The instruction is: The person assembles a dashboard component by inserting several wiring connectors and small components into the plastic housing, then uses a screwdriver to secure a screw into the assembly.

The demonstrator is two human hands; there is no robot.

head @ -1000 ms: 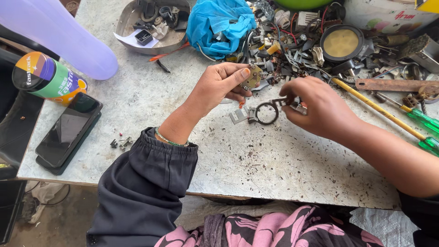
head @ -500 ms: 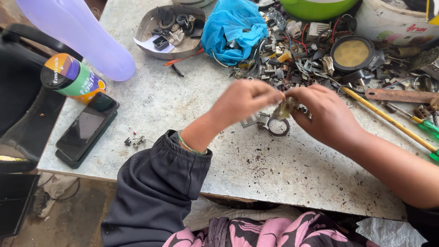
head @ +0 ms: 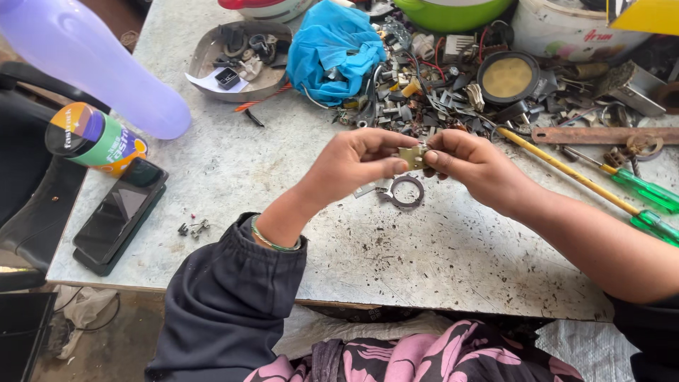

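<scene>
From the head view, both hands have lifted a little off the table since a second ago and drawn closer together: then the right hand [head: 472,166] was down at the metal ring [head: 407,192], and now the ring lies alone on the table [head: 438,262] just below the hands, a flat metal strip touching its left side. The left hand [head: 357,164] and the right hand meet fingertip to fingertip over a small brass part [head: 409,156] — each pinches one side of it, thumb and forefinger closed on it, the other fingers curled. The part hangs above the ring, clear of the table. The camera has shifted too, so the phone [head: 119,214] now sits lower left, near some loose screws [head: 193,228]. Beside the phone stands a round can [head: 94,137] with a label banded in purple, orange and green. Behind it lies a pale violet bottle [head: 85,60]. At the far edge — a blue bag [head: 332,53], a grey dish of parts [head: 240,60], a round tin [head: 508,76] with a yellow face, a white tub [head: 566,28] with red print, and two green-handled screwdrivers [head: 640,187] at right.
</scene>
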